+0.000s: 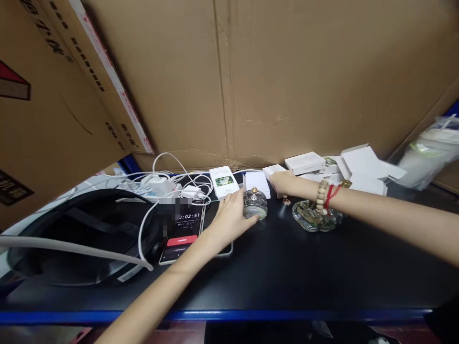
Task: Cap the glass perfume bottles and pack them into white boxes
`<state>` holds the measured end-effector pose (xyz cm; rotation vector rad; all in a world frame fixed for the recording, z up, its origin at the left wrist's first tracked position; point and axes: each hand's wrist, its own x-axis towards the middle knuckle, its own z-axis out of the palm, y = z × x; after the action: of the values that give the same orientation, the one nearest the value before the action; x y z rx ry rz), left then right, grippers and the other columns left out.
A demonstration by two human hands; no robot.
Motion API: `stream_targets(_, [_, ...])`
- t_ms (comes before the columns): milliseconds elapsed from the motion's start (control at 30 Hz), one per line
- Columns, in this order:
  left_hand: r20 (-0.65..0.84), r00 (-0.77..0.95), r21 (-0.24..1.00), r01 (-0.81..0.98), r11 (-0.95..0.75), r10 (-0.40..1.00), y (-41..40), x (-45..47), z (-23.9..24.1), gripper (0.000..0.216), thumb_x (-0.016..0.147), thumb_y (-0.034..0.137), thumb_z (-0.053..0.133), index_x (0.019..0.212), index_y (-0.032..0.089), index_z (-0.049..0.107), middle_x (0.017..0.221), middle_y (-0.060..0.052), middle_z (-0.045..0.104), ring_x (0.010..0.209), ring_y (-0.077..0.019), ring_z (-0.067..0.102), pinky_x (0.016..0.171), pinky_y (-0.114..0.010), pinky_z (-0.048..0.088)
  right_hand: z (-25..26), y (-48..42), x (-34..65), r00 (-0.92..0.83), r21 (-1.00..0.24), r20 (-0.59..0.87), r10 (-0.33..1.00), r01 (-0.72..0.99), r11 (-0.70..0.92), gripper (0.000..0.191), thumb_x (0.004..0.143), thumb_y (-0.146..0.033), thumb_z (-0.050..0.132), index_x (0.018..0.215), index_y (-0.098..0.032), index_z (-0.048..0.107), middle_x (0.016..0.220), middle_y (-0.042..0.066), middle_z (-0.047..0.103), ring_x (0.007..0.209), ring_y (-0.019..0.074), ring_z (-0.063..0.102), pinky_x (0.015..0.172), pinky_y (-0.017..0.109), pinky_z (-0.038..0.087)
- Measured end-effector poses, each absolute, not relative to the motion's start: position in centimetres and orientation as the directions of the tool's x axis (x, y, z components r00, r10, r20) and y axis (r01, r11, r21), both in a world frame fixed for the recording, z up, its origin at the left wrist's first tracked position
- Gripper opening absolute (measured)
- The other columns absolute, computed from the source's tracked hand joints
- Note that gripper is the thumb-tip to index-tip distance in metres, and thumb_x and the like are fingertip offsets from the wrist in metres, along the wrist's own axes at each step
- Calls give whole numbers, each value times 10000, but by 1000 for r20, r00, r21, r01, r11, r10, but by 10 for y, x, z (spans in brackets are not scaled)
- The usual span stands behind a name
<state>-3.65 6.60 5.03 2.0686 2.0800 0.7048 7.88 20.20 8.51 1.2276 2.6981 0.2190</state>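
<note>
My left hand (pixel 232 215) curves around the left side of a clear glass jar (pixel 256 210), its thumb at the jar's front. A gold knob (pixel 254 190) tops the jar, and something pale green shows inside. My right hand (pixel 282 183) is reached forward with curled fingers, against or just in front of a small white box (pixel 274 170). Whatever lies between those fingers is hidden. Just below it is a small round copper-coloured piece (pixel 286 201). Under my right wrist lies a clear, wavy-edged glass dish (pixel 315 220) with a camouflage-like pattern beneath or inside it.
White cartons (pixel 305 163) and an opened white box (pixel 362 165) stand at the back right. A phone (pixel 184 229) showing a timer, white cables (pixel 201 184), a printed white box (pixel 224 180) and a black headset (pixel 86 239) crowd the left. Cardboard (pixel 272 81) rises behind.
</note>
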Motion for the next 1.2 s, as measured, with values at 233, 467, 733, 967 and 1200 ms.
stream_targets(233, [247,-156,349,935,63,956,70,-25,50,646,756,346,642,1268,14,432,1207,-221,580,1165,-340,507,985,-456,374,128,163,93,-610,140,43,792,788,599,108,786,-180,607,863,-159,680,894,71,692,849,206,643,695,303,477])
stream_targets(467, [241,-236,342,929,145,941,63,-8,48,973,712,568,628,1367,-40,244,1112,-243,631,1191,-371,482,1006,-470,316,86,126,114,-565,-189,586,581,602,776,155,834,-194,516,918,-175,645,916,36,679,554,100,592,548,242,452])
stream_targets(733, [182,32,299,950,-86,983,64,-48,68,795,636,205,747,1327,139,358,1325,-196,478,1243,-352,423,969,-496,361,43,120,131,-616,266,781,-109,170,949,215,924,-160,400,874,-150,609,702,32,626,604,95,581,492,176,430])
stream_targets(967, [252,86,311,936,-165,964,73,-55,51,621,710,15,634,1267,171,409,1239,-130,567,1171,-273,508,959,-453,390,27,107,128,-814,129,580,-34,51,990,254,934,-186,381,881,-178,630,746,6,657,533,88,572,474,205,420])
stream_targets(1200, [307,88,348,916,-198,948,77,-70,45,344,653,189,784,960,162,632,944,-69,614,903,-239,590,812,-375,470,20,117,130,-777,-114,574,258,236,965,213,893,-182,426,878,-182,639,761,-2,661,516,55,579,446,172,378])
